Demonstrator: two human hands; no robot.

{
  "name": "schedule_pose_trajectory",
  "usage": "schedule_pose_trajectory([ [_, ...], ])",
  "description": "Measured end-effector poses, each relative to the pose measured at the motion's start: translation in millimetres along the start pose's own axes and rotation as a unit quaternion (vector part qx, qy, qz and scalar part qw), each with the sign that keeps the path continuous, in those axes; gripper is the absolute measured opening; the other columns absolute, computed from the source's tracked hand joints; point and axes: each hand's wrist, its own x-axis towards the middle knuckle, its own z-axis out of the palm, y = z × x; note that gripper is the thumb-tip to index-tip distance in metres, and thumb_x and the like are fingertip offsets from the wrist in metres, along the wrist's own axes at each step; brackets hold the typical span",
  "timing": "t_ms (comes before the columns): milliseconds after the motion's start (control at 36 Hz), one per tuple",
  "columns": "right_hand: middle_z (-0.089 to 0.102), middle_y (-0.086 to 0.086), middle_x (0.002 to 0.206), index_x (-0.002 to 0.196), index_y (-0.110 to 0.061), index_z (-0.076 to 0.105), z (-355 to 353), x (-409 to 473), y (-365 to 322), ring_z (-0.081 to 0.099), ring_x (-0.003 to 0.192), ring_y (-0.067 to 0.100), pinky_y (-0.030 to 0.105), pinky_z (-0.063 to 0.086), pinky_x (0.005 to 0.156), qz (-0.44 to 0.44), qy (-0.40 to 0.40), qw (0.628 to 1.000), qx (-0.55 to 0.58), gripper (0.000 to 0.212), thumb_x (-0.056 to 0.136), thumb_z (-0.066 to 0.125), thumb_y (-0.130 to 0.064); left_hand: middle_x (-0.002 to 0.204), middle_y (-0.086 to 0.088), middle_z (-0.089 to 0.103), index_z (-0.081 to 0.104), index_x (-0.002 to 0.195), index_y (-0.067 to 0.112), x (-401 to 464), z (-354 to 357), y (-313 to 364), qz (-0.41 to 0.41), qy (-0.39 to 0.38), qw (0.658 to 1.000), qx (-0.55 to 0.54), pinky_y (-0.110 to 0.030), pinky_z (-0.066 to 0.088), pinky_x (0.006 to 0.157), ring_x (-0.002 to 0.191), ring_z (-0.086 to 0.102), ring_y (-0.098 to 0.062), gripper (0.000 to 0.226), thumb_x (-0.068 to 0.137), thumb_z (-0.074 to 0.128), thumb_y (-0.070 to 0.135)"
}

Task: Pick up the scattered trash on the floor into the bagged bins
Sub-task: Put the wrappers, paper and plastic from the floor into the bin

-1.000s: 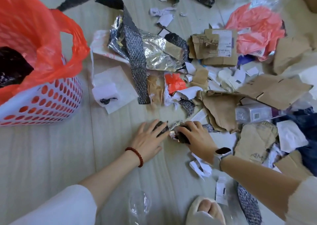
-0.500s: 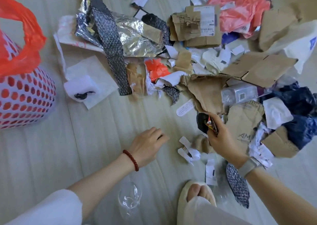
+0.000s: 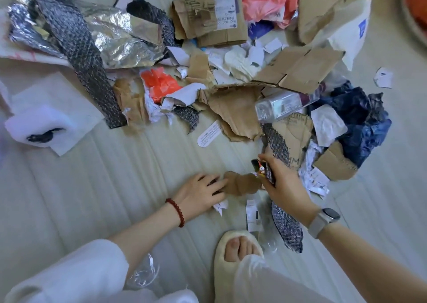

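Compared with half a second earlier, the left hand point(image 3: 201, 193) has shifted right to the small brown cardboard scrap point(image 3: 242, 183) and lies over crumpled white paper point(image 3: 220, 204). Its fingers are curled, their tips at the scrap's left edge; whether they pinch anything cannot be determined. The red-bagged basket seen earlier at left is out of view.

The right hand point(image 3: 280, 182) grips a small bundle of dark wrappers point(image 3: 263, 170) (black with a red and white patch), thumb on top. The bundle's long axis runs from upper left to lower right, upper end toward the pile.

The scrap lies flat on the floor point(image 3: 115, 187), long axis left to right, between both hands. A strip of black bubble wrap point(image 3: 286, 227) lies under the right wrist, pointing toward the slippered foot point(image 3: 238, 252).
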Motion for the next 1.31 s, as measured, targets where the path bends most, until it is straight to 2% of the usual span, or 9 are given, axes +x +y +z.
schedule_pose_trajectory([
  [111,0.063,0.012,0.113,0.131,-0.013,0.047,7,0,4,0.060,0.104,0.031,0.039,0.045,0.085,-0.016,0.007,1.000,-0.021,0.047,0.087,0.062,-0.019,0.099,0.004,0.068,0.060,0.070,0.019,-14,-6,-17,-0.022,0.068,0.997,0.008,-0.027,0.036,0.062,0.077,0.050,-0.017,0.024,0.080,0.045,0.003],
  [250,0.069,0.000,0.091,0.117,-0.018,0.055,18,10,-4,0.065,0.083,0.023,0.026,0.025,0.074,-0.084,0.047,0.990,-0.107,0.037,0.081,0.058,-0.028,0.120,0.005,0.064,0.058,0.077,0.017,-43,-32,-42,-0.111,0.089,0.990,-0.006,-0.027,0.041,0.059,0.074,0.046,-0.018,0.027,0.078,0.041,-0.004],
  [361,0.067,-0.003,0.087,0.112,-0.020,0.056,23,31,-30,0.055,0.084,0.015,0.029,0.030,0.085,-0.129,0.081,0.985,-0.080,0.032,0.081,0.059,-0.027,0.107,0.001,0.069,0.056,0.085,0.016,-64,-65,-60,-0.200,0.091,0.976,-0.007,-0.029,0.040,0.060,0.076,0.044,-0.018,0.029,0.069,0.039,-0.001],
  [472,0.063,0.002,0.103,0.117,-0.013,0.057,18,57,-87,0.056,0.097,0.021,0.033,0.042,0.089,-0.125,0.043,0.987,0.095,0.031,0.087,0.061,-0.011,0.076,-0.002,0.064,0.053,0.095,0.018,-75,-109,-76,-0.289,0.117,0.950,0.019,-0.030,0.031,0.060,0.074,0.045,-0.020,0.028,0.074,0.040,0.006],
  [639,0.058,-0.013,0.088,0.111,-0.024,0.049,-17,94,-200,0.057,0.070,-0.008,0.008,0.045,0.061,-0.130,0.045,0.941,0.308,0.027,0.091,0.053,-0.007,0.082,-0.007,0.065,0.043,0.116,0.020,-74,-202,-97,-0.390,0.222,0.893,0.033,-0.035,0.034,0.064,0.077,0.050,-0.024,0.044,0.074,0.038,0.010],
  [778,0.061,-0.003,0.085,0.105,-0.014,0.055,-58,110,-300,0.057,0.070,-0.009,0.005,0.043,0.065,-0.162,0.062,0.897,0.407,0.016,0.091,0.054,-0.007,0.103,-0.013,0.066,0.037,0.121,0.025,-89,-297,-113,-0.409,0.336,0.846,0.068,-0.039,0.042,0.076,0.088,0.061,-0.034,0.047,0.077,0.034,0.012],
  [889,0.063,0.001,0.085,0.096,-0.016,0.059,-81,112,-383,0.062,0.082,0.018,0.036,0.052,0.078,-0.174,0.034,0.836,0.518,0.012,0.090,0.054,-0.007,0.115,-0.013,0.062,0.043,0.124,0.017,-125,-365,-126,-0.452,0.406,0.789,0.088,-0.039,0.041,0.082,0.100,0.058,-0.035,0.041,0.085,0.034,0.009],
  [1139,0.065,0.011,0.082,0.103,-0.003,0.054,-87,100,-528,0.066,0.067,0.024,0.043,0.058,0.074,-0.128,-0.118,0.583,0.793,0.012,0.094,0.046,-0.002,0.122,-0.019,0.051,0.040,0.131,0.009,-238,-410,-152,-0.569,0.358,0.739,0.051,-0.042,0.038,0.091,0.113,0.047,-0.036,0.041,0.091,0.050,0.012],
  [1306,0.064,0.013,0.087,0.107,-0.002,0.055,-57,89,-567,0.067,0.075,0.024,0.033,0.058,0.066,-0.074,-0.209,0.556,0.801,0.019,0.096,0.042,-0.009,0.142,-0.010,0.031,0.014,0.146,0.026,-283,-377,-159,-0.605,0.157,0.778,-0.068,-0.047,0.031,0.108,0.135,0.029,-0.029,0.091,0.074,0.065,0.047],
])
